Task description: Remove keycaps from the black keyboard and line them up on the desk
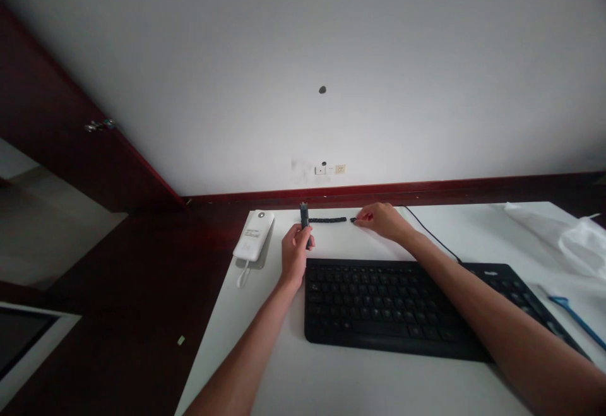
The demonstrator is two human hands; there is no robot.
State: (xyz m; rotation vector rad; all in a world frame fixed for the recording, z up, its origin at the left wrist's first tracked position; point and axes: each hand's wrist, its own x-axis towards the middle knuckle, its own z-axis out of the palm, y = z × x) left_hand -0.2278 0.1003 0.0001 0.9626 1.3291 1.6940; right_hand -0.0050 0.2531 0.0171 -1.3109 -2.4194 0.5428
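My left hand [296, 247] is closed around a short black stick-shaped tool [305, 215], held upright past the keyboard's upper left corner. Its exact kind does not show. Behind it, a line of small black pieces that look like keycaps [329, 219] lies along the back of the table. My right hand [379, 220] is at the right end of this line, fingers pinched at a small black keycap-like piece [353, 219] on the tabletop. Below both hands lies a black keyboard [374, 302], partly covered by my right forearm.
On the white table [279, 365], a white power bank [254, 237] with a strap lies at the back left. A black cable [430, 234] runs behind the keyboard. To the right are a white plastic bag [568, 239] and a blue-handled tool [580, 321]. A wall stands beyond.
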